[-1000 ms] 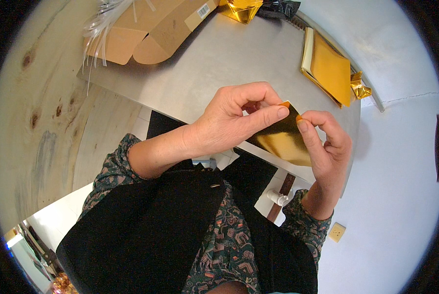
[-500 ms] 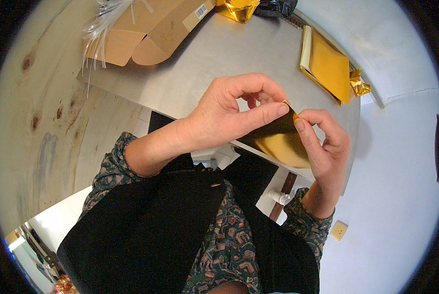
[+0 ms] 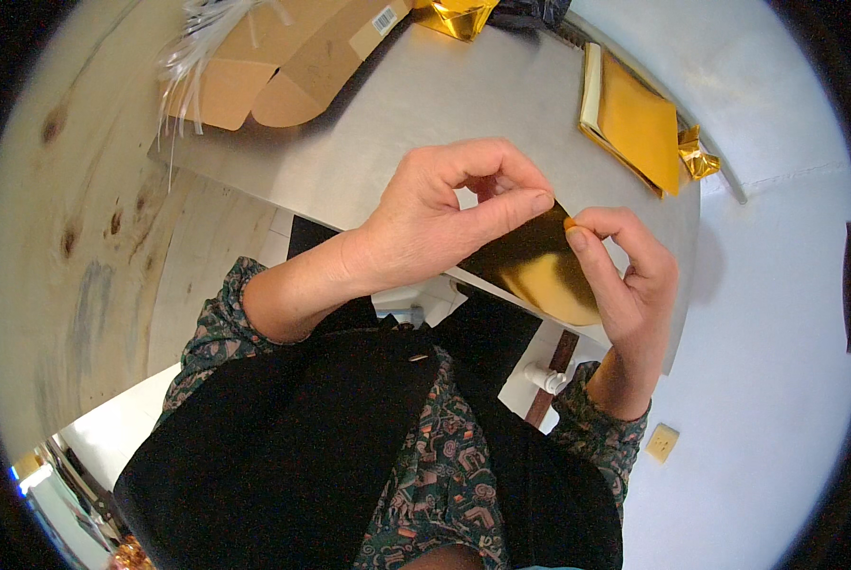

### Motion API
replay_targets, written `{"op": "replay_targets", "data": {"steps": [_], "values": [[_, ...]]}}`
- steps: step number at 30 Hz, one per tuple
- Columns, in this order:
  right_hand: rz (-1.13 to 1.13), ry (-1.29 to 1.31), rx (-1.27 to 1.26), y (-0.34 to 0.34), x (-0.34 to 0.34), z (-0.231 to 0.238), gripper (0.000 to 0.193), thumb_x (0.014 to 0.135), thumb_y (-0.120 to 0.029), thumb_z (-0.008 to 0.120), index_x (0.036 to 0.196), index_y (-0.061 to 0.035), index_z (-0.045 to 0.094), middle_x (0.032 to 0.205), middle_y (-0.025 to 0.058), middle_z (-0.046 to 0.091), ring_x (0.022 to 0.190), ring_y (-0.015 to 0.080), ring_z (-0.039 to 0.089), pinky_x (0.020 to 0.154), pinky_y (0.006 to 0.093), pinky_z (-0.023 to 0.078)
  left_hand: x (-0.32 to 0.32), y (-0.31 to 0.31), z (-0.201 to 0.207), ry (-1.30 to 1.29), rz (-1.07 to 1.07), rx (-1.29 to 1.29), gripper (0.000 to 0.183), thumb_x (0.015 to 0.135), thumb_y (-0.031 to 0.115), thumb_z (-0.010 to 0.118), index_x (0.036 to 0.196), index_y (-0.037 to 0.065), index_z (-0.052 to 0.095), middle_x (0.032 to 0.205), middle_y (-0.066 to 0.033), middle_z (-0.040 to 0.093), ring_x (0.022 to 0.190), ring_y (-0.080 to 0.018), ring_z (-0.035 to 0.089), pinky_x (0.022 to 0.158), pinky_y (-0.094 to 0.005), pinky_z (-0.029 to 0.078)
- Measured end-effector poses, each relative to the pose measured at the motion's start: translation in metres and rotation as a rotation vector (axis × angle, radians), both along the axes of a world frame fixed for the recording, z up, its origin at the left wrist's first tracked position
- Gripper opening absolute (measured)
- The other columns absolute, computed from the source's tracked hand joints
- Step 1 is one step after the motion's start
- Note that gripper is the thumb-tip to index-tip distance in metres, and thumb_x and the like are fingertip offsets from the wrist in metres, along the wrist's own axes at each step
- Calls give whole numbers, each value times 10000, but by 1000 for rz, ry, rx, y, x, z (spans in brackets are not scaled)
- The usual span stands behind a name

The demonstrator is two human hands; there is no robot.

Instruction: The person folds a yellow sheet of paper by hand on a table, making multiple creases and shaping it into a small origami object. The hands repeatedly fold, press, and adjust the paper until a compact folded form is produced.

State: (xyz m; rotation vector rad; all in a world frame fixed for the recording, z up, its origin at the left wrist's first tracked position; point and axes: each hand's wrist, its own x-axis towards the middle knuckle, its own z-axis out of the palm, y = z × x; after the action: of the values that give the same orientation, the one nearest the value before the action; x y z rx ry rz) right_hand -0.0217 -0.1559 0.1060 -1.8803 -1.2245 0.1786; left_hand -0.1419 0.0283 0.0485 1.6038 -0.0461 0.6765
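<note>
Between my two hands is a shiny gold foil sheet [image 3: 549, 275], its upper edge caught in the fingertips and its face spreading down by the table's front edge. My left hand [image 3: 454, 204] is closed in a pinch of thumb and fingers at the upper left of that edge. A short way to the right, my right hand [image 3: 634, 271] pinches the same edge between thumb and forefinger, its other fingers curled in. The fingers and left hand cover part of the sheet.
A grey metal table [image 3: 387, 123] carries an opened cardboard box [image 3: 302, 71] with white plastic strips [image 3: 190, 57] beside it. At the right lie a stack of gold sheets [image 3: 639, 119] and crumpled gold foil [image 3: 699, 157]. Gold foil [image 3: 456, 17] and black plastic [image 3: 532, 11] sit at the back.
Both hands have shifted very slightly up and left, still pinching the foil sheet. The thin edge strip at my left thumb tip shows less now.
</note>
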Motion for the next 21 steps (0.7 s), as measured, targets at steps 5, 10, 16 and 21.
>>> {"op": "replay_targets", "data": {"steps": [5,10,16,21], "values": [[15,-3,-74,-8,7,0,92,875,-84,759,940,-26,731,901,93,737,845,206,683,782,321,516,-3,10,-1,-91,74,-70,92,987,71,700,1066,28,711,969,6,696,850,-57,617,766,-230,508],[14,0,-52,-27,22,0,92,871,-61,762,943,-15,730,894,89,735,828,189,686,779,306,521,-15,27,-2,-161,126,-141,105,979,37,703,1081,13,712,1024,-12,712,897,-51,623,805,-217,504],[-64,107,-10,-55,35,-4,13,940,-36,703,944,-25,706,891,16,688,837,104,605,790,260,460,-21,43,-3,-186,196,-205,76,1006,40,667,1073,8,685,967,-12,688,822,-46,588,724,-194,474],[-72,146,78,-71,41,-12,50,928,-60,733,963,-25,729,895,11,700,859,101,625,795,277,494,-21,49,-8,-213,286,-141,77,1017,78,666,1067,23,681,927,2,676,740,-32,556,638,-179,436]]}}
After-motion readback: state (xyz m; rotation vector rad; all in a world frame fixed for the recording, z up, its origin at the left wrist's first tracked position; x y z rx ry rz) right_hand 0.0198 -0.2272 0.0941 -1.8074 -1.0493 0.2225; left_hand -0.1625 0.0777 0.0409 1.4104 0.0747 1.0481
